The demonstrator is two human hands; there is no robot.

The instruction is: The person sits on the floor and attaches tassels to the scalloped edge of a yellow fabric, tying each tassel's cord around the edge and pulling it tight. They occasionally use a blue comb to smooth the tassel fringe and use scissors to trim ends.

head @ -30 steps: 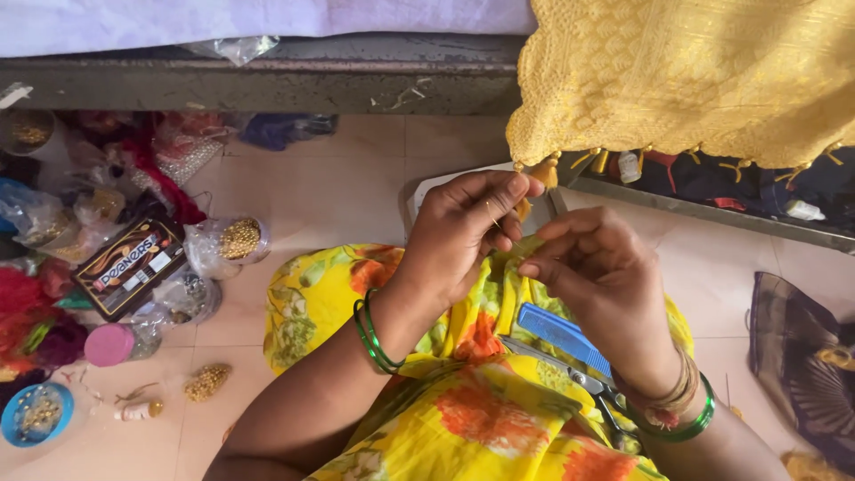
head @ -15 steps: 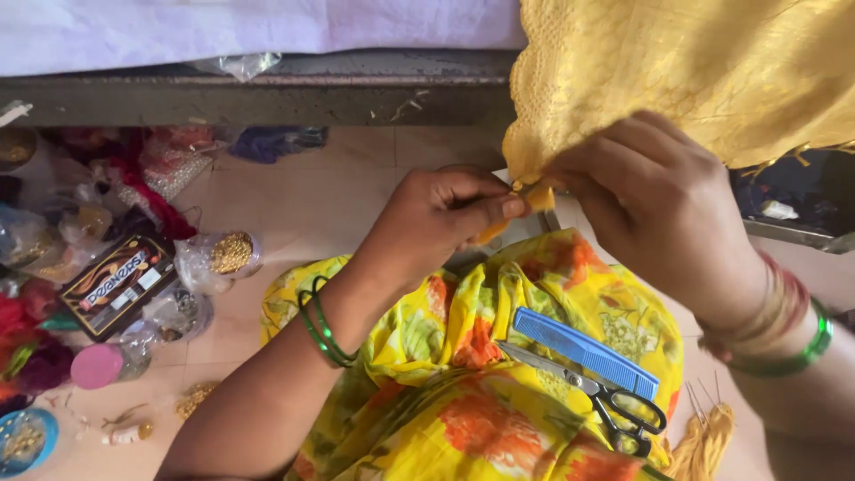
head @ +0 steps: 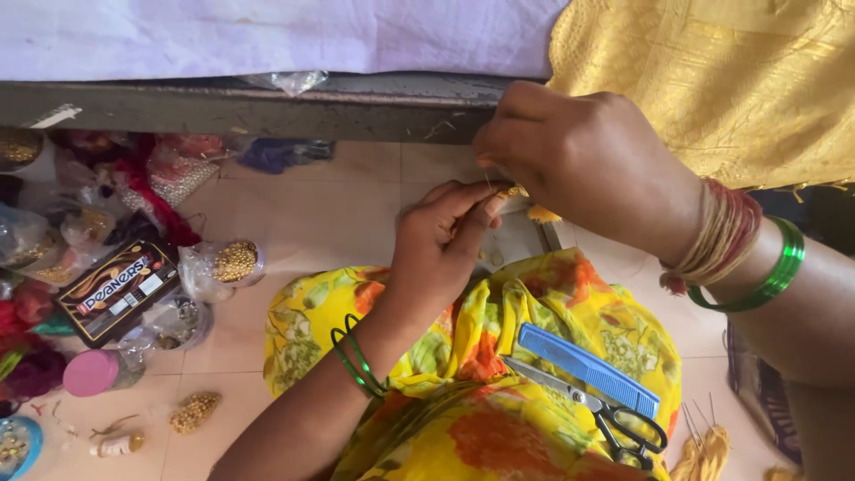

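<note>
hands meet at yellow woven cloth [head: 712, 80] edge — left hand [head: 441, 240] and right hand [head: 579, 160] both pinching its small golden fringe tassel [head: 512, 191].

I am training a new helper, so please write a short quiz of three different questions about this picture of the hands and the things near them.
1. True or false: the blue comb lies on the person's lap beside the scissors.
2. Which hand reaches to the edge of the yellow cloth: left or right?
3. What does the left hand wear at the wrist?
A. a watch
B. green bangles
C. nothing

Key: 1 true; 2 right; 3 B.
</note>
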